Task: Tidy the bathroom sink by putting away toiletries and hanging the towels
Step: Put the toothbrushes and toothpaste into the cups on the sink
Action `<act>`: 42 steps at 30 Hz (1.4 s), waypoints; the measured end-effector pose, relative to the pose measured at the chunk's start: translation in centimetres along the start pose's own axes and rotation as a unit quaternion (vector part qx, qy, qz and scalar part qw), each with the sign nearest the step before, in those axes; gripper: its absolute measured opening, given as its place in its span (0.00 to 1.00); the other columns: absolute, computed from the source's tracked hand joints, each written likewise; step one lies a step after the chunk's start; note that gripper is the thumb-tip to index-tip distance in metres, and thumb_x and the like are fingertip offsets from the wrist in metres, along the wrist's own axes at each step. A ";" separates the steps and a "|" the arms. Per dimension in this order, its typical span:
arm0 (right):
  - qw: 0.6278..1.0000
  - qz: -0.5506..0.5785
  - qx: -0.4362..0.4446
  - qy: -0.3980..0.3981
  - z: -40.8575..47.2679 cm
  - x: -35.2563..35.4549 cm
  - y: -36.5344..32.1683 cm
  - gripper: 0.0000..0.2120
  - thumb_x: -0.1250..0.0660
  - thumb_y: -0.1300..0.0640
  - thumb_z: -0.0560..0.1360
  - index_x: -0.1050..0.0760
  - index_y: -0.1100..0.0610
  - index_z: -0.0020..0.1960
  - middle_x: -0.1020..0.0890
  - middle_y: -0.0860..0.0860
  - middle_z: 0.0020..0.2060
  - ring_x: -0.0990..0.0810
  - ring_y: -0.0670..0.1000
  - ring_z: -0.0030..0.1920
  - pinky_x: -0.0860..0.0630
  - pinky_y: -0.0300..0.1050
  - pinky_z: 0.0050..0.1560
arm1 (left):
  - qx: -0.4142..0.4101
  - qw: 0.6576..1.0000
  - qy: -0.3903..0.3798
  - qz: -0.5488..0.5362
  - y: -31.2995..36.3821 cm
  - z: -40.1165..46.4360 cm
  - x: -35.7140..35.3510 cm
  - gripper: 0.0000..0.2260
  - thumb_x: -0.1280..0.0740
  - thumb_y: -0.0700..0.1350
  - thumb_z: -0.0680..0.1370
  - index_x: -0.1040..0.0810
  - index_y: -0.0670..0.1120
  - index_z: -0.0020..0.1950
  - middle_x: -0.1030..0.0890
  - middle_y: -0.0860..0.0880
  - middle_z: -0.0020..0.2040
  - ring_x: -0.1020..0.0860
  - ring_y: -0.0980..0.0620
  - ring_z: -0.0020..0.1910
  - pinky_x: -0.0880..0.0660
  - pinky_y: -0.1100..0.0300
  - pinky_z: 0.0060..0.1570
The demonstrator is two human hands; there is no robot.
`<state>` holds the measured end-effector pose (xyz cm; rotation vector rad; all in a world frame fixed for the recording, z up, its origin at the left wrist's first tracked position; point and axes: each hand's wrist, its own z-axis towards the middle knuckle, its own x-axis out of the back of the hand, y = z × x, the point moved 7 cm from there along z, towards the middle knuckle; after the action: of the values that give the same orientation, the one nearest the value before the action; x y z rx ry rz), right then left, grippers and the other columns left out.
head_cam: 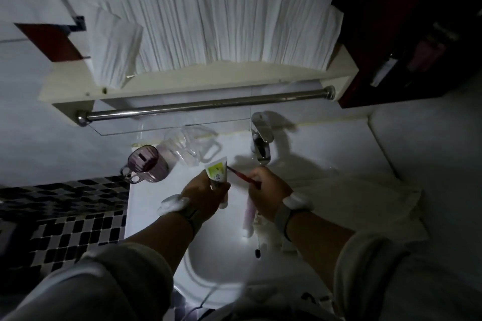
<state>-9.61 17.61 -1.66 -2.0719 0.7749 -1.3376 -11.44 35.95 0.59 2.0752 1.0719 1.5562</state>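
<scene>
White sink (161,206) below towel rail (206,104), faucet (260,143) and tiled wall (34,143).

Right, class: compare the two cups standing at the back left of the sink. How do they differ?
The purple cup is tinted and dark; the clear cup is colourless and see-through. The purple cup stands further left, by the sink's edge; the clear cup stands nearer the faucet. Both have a side handle, and neither is in the hands.
</scene>
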 end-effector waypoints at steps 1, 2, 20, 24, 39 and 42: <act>1.000 0.010 0.003 0.012 0.1 0.2 -0.7 0.10 0.42 0.52 0.76 0.28 0.42 0.55 0.20 0.45 0.45 0.20 0.49 0.45 0.22 0.47 0.46 | 0.000 1.000 0.008 0.002 0.1 0.0 0.7 0.06 0.32 0.50 0.78 0.22 0.49 0.45 0.17 0.52 0.33 0.23 0.62 0.31 0.30 0.65 0.34; 1.000 0.014 0.005 0.024 0.1 0.4 -1.1 0.10 0.42 0.53 0.76 0.28 0.42 0.55 0.19 0.45 0.45 0.20 0.49 0.46 0.21 0.47 0.47 | 0.001 1.000 0.012 0.002 0.1 0.2 1.2 0.06 0.32 0.50 0.78 0.22 0.49 0.45 0.17 0.52 0.34 0.22 0.60 0.32 0.29 0.65 0.35; 0.989 -0.001 0.135 0.064 2.4 1.5 -11.1 0.07 0.37 0.50 0.77 0.26 0.42 0.55 0.18 0.44 0.45 0.18 0.48 0.46 0.19 0.48 0.50 | 0.004 0.992 0.124 -0.018 -0.5 0.2 8.6 0.08 0.33 0.53 0.79 0.24 0.50 0.49 0.20 0.57 0.34 0.22 0.60 0.35 0.32 0.64 0.35; 0.989 -0.032 0.139 0.049 3.1 0.7 -12.8 0.09 0.36 0.50 0.77 0.25 0.43 0.57 0.17 0.43 0.51 0.18 0.48 0.51 0.20 0.47 0.55 | 0.011 0.988 0.145 -0.043 -1.2 0.2 10.3 0.10 0.35 0.55 0.79 0.21 0.49 0.46 0.19 0.57 0.33 0.21 0.60 0.35 0.29 0.62 0.37; 0.990 -0.076 0.108 0.045 5.3 -1.6 -17.5 0.10 0.37 0.49 0.77 0.21 0.44 0.56 0.17 0.45 0.49 0.19 0.50 0.48 0.21 0.43 0.51 | 0.046 0.964 0.231 -0.121 -3.4 0.7 14.5 0.14 0.31 0.59 0.76 0.20 0.49 0.49 0.17 0.53 0.41 0.21 0.52 0.40 0.29 0.59 0.40; 0.985 -0.130 0.111 0.038 5.8 -1.9 -18.4 0.10 0.39 0.50 0.77 0.20 0.52 0.50 0.16 0.51 0.44 0.18 0.55 0.44 0.19 0.47 0.47 | 0.042 0.964 0.231 -0.123 -3.7 1.2 14.7 0.15 0.32 0.60 0.75 0.20 0.50 0.50 0.15 0.53 0.43 0.19 0.51 0.42 0.29 0.60 0.40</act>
<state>-1.71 32.32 8.23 -2.0031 0.3722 -1.5733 -9.95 49.38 7.65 1.5797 1.5094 1.9368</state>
